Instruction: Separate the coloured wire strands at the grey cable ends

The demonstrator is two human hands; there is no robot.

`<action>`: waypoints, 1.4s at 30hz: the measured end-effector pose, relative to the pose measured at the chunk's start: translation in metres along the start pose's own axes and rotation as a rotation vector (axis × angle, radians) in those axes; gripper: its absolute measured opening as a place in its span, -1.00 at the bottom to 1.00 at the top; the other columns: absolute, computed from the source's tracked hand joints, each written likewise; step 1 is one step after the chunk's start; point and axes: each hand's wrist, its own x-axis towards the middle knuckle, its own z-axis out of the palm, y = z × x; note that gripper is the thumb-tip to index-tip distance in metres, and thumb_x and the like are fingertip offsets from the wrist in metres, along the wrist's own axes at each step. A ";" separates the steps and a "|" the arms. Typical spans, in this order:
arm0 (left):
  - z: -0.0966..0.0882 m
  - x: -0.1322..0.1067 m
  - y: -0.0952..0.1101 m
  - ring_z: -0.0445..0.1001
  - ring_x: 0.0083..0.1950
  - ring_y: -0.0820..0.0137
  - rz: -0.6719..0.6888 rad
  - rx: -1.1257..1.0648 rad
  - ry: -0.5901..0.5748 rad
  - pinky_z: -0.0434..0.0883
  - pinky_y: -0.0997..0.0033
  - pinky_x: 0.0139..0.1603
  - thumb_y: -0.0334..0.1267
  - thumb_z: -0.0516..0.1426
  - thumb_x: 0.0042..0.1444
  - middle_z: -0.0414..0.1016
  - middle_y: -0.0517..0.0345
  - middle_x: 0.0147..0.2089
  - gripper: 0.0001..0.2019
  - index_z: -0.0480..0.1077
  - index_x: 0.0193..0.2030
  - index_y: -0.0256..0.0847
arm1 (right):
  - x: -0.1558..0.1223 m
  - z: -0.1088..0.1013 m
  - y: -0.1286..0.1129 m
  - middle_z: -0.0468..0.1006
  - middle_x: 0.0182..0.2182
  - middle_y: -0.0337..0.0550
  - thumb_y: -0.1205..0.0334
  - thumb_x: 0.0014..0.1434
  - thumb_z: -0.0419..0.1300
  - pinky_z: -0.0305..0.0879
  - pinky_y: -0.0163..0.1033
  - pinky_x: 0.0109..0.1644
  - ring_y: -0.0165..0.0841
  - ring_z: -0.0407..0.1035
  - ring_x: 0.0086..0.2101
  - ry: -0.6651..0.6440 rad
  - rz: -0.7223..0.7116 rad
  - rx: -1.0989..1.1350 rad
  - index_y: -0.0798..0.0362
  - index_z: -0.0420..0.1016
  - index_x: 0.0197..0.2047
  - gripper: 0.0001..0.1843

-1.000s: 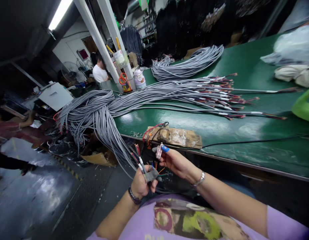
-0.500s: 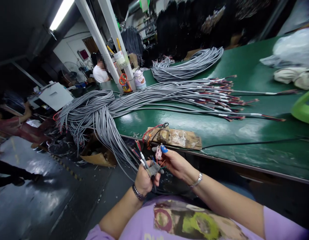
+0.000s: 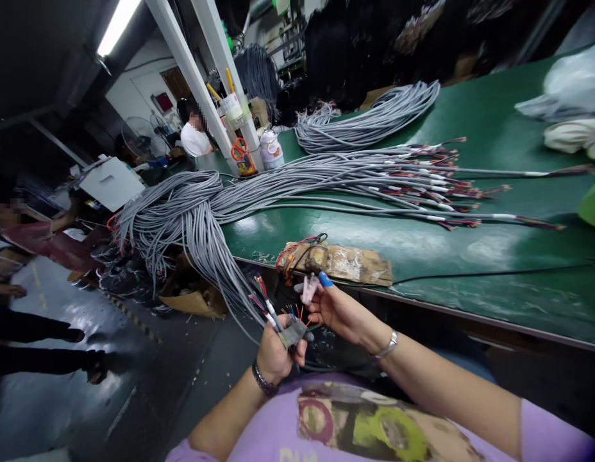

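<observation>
Little has shifted in the last second: the left hand (image 3: 273, 354) keeps its fingers clamped on the grey cable end with fanned coloured wires (image 3: 292, 328) below the green desk (image 3: 422, 250), the right hand (image 3: 343, 311) still pinching the small pale plastic connector (image 3: 308, 289) just above, apart

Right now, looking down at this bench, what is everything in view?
table: one, green, across the view
grey cables: one big bundle, grey, draped over the table's left edge
cable coil: one, grey, far side of the table
brown board: one, brown, at the near table edge
scissors: one pair, orange handles, by the white post
bags: two, whitish, far right
co-worker: one, white shirt, behind the post
cable end: one, grey, coloured wires, below the table edge
connector: one, pale, above the cable end
left hand: one, dark bracelet, gripping the cable end
right hand: one, silver bracelet, pinching the connector
</observation>
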 end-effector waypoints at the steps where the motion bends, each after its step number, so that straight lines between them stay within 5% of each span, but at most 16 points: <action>1: -0.002 -0.001 0.000 0.15 -0.84 0.58 -0.002 -0.001 -0.005 0.08 0.63 -0.86 -0.04 0.25 -0.12 0.33 0.24 -0.77 -0.67 0.37 -0.52 -0.32 | 0.000 0.001 -0.001 0.44 -0.50 -0.21 -0.06 0.03 0.22 0.30 -0.38 -0.47 -0.48 0.29 -0.52 0.004 -0.006 -0.021 0.08 0.50 -0.36 -0.66; 5: -0.009 0.001 0.002 0.16 -0.85 0.56 -0.105 -0.054 -0.096 0.07 0.63 -0.87 -0.08 0.28 -0.16 0.31 0.25 -0.80 -0.69 0.36 -0.52 -0.32 | -0.001 0.001 -0.002 0.41 -0.52 -0.24 0.03 -0.01 0.29 0.29 -0.39 -0.46 -0.50 0.25 -0.53 0.045 -0.081 -0.119 0.09 0.51 -0.37 -0.72; 11: -0.012 0.017 0.009 0.17 -0.86 0.54 -0.224 -0.158 -0.253 0.04 0.62 -0.87 -0.14 0.31 -0.23 0.30 0.27 -0.80 -0.70 0.34 -0.51 -0.31 | 0.002 -0.005 0.006 0.45 -0.49 -0.18 -0.14 0.02 0.20 0.25 -0.35 -0.43 -0.48 0.25 -0.51 0.033 -0.164 -0.147 0.12 0.52 -0.37 -0.56; 22: -0.009 0.030 0.001 0.18 -0.85 0.54 -0.231 -0.166 -0.261 0.05 0.62 -0.86 -0.15 0.29 -0.21 0.32 0.22 -0.79 -0.72 0.36 -0.54 -0.33 | 0.017 -0.012 0.013 0.47 -0.51 -0.23 0.03 -0.03 0.31 0.27 -0.35 -0.38 -0.45 0.30 -0.48 0.016 -0.103 0.099 0.09 0.52 -0.37 -0.72; 42: -0.017 0.016 0.000 0.15 -0.87 0.54 -0.222 -0.112 -0.221 0.03 0.63 -0.87 -0.06 0.29 -0.22 0.28 0.26 -0.83 -0.67 0.35 -0.51 -0.30 | -0.001 -0.010 0.003 0.43 -0.54 -0.21 -0.13 -0.01 0.23 0.25 -0.37 -0.47 -0.48 0.26 -0.52 -0.080 -0.007 -0.129 0.11 0.51 -0.33 -0.57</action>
